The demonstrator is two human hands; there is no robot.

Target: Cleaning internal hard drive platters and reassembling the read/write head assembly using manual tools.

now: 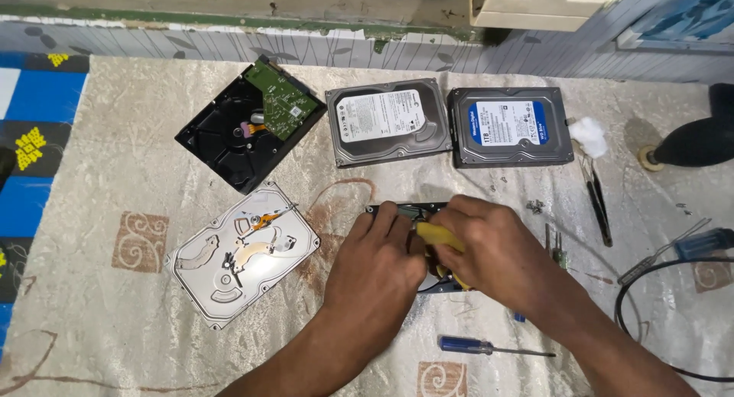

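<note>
Both hands met over the dark hard drive near the middle of the tabletop. The left hand pressed down on the drive, fingers curled over its near side. The right hand was clenched around a yellow-handled tool, working it against the drive. An opened silver drive lay to the left; a blue screwdriver rested toward the near edge, and two closed drives sat toward the far edge.
</note>
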